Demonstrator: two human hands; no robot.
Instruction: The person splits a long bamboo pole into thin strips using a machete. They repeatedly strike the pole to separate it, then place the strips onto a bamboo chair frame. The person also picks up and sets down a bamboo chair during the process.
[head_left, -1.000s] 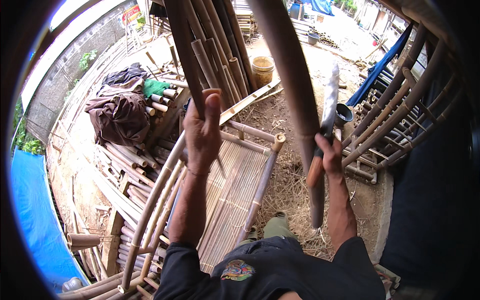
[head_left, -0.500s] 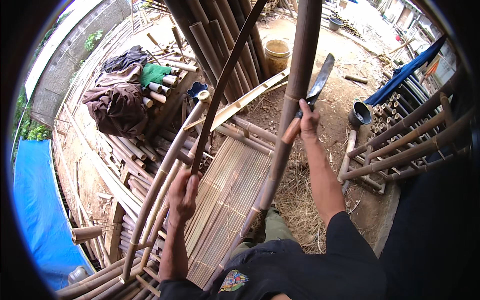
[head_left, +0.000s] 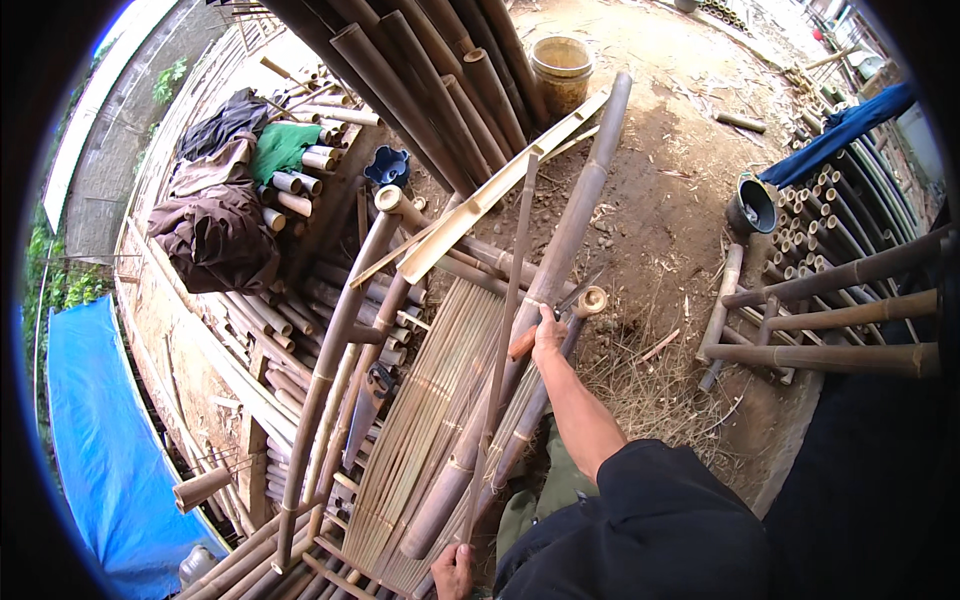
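My left hand [head_left: 452, 573], at the bottom of the head view, is closed on the lower end of a long, thin bamboo strip [head_left: 507, 290]. The strip slants up and away, passing over a thick bamboo pole [head_left: 575, 230]. That pole lies tilted across the slatted bamboo seat [head_left: 420, 400] of a bench. Beside the pole, my right hand [head_left: 548, 332] grips the wooden handle of a large knife [head_left: 522, 344]. Its blade is mostly hidden, and my right hand seems to touch the pole.
Bamboo poles [head_left: 430, 90] lean at the far side near a dirty bucket [head_left: 562, 75]. Split bamboo [head_left: 480, 215] lies across the bench end. At right stand a bamboo frame [head_left: 830, 340] and a black bucket [head_left: 750, 207]. Left are brown cloths [head_left: 215, 230], stacked bamboo and blue tarp [head_left: 110, 430].
The thick pole has come down from a steeper position onto the bench. My left hand has moved down and nearer with the strip. My right hand has lowered the knife and moved left.
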